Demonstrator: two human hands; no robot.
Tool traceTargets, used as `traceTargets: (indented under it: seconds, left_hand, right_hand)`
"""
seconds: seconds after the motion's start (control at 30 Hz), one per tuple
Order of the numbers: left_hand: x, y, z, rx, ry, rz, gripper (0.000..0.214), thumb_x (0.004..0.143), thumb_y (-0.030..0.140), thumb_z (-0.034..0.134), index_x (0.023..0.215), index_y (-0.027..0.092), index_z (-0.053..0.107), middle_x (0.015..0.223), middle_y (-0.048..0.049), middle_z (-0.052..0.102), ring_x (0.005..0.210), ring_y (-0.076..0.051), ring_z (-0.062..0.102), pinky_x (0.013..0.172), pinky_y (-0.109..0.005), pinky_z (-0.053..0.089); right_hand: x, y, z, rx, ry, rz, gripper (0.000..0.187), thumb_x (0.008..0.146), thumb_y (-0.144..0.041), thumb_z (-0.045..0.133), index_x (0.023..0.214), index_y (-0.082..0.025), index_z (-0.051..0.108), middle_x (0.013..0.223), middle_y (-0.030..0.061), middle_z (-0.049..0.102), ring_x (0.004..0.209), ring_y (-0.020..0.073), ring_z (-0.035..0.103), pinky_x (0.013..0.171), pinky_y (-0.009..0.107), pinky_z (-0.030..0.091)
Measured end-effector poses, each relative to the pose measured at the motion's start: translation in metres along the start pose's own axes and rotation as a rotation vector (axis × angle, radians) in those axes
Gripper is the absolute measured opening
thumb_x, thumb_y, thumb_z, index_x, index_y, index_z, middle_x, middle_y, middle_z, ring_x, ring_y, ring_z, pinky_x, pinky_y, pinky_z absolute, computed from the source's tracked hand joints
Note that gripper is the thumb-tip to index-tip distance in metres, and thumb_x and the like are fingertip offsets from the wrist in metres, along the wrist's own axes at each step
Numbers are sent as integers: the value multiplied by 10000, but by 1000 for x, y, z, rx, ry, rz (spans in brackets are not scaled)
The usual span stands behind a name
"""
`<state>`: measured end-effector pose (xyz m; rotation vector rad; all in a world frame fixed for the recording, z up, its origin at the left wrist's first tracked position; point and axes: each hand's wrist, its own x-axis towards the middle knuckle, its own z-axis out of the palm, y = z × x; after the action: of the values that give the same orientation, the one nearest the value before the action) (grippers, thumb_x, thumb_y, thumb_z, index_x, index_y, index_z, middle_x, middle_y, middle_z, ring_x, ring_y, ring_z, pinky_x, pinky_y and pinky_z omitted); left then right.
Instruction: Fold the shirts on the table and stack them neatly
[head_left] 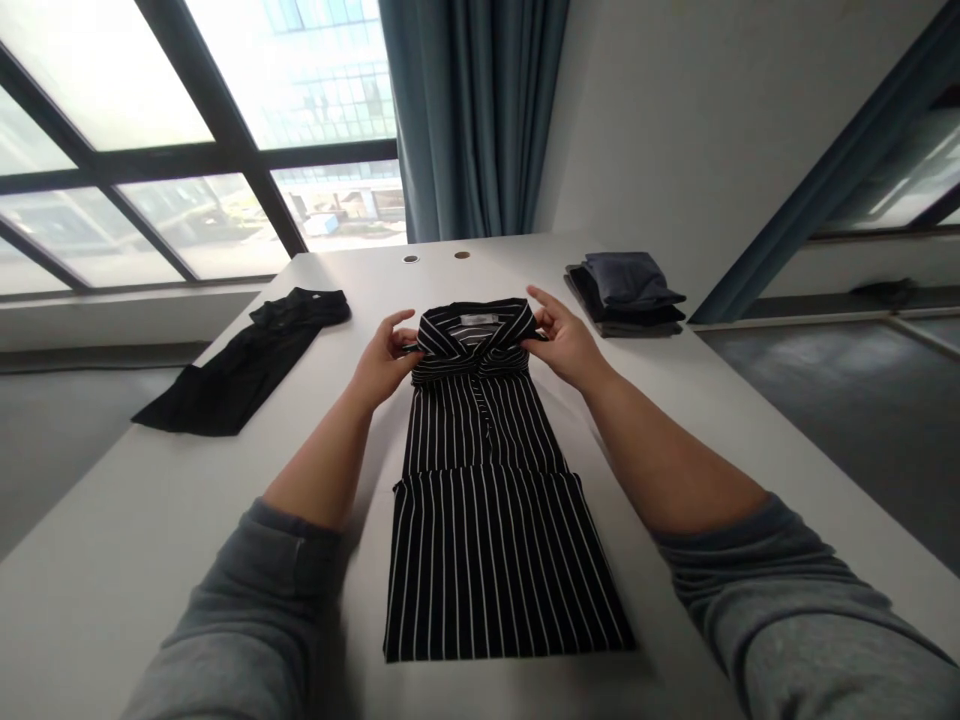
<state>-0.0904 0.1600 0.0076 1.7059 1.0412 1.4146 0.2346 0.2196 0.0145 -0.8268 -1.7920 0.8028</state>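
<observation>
A black shirt with white stripes lies lengthwise on the white table, its sides folded in and its lower part folded up. At the far end its collar shows a pale label inside, and the cloth just below the collar is bunched. My left hand pinches the shirt's left shoulder edge between thumb and fingers. On the opposite shoulder edge, my right hand grips the cloth with thumb and fingers, one finger pointing outward.
Black trousers or a similar dark garment lie at the table's left. A stack of folded dark clothes sits at the right edge. Two round cable holes, a blue curtain and a window are at the back of the white table.
</observation>
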Motion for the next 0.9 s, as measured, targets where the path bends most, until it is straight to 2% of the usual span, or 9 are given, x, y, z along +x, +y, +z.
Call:
traceTargets:
  seconds: [0.1,0.2,0.3,0.43,0.57,0.63,0.7,0.8,0.9]
  left_hand:
    - [-31,14,-2,165,-98,3,529,800,184,717,1316,222,605,988,-23,717,919,-178,679,910,-354,530]
    - [-58,22,-2,373,-242,4,285,793,110,606,1033,208,726,999,-35,737,964,-195,677,949,-357,516]
    - [-78,24,-1,483,-411,20,346,730,47,514,924,221,741,1032,-33,733,1003,-198,671,960,-348,513]
    - [-95,27,-3,554,-534,7,391,717,43,488,936,228,754,1047,-40,716,966,-194,673,936,-339,531]
    - [-101,42,-2,639,-499,-14,445,713,41,482,989,241,767,1120,-32,746,1065,-216,687,1025,-357,519]
    - [-100,51,8,741,-397,-24,383,815,92,487,1008,255,775,1129,-25,765,1073,-227,700,1052,-376,513]
    - [-100,56,27,843,-279,-38,343,956,222,471,1128,264,765,1208,-35,760,1122,-239,698,1074,-393,505]
    - [-106,52,62,1003,-229,-81,480,1062,431,393,1451,247,606,1528,-75,591,1411,-280,539,1192,-454,408]
    - [-117,37,84,1150,-348,-184,617,1072,510,365,1623,235,397,1708,-98,329,1586,-340,272,1261,-540,276]
  right_hand:
    - [-35,-16,-1,-93,-72,-22,666,831,-230,718,1482,-244,580,1065,34,694,981,206,667,978,397,557]
    - [-67,-20,-2,-246,-242,-134,320,869,-186,641,1151,-238,782,988,51,702,942,211,664,945,386,554]
    - [-89,-15,-4,-373,-412,-212,265,880,-150,593,975,-240,824,920,62,684,866,200,651,862,363,560]
    - [-104,-9,-11,-456,-514,-226,449,840,-55,529,1116,-256,821,1013,63,697,916,189,661,870,346,564]
    - [-108,-12,-18,-490,-639,-278,504,843,-29,485,1139,-258,821,1096,64,734,993,197,688,944,358,564]
    - [-106,-16,-15,-531,-603,-280,471,858,-48,481,1123,-235,823,1114,75,748,1027,211,693,997,377,553]
    - [-104,-21,-4,-600,-438,-224,449,917,-106,468,1225,-192,782,1221,108,732,1148,235,669,1094,403,507]
    - [-106,-25,21,-755,-275,-57,537,1025,-317,460,1514,-121,561,1530,174,555,1456,303,468,1247,501,336]
    - [-115,-25,43,-908,-437,107,717,1043,-503,447,1646,-130,346,1707,175,288,1596,355,216,1280,603,178]
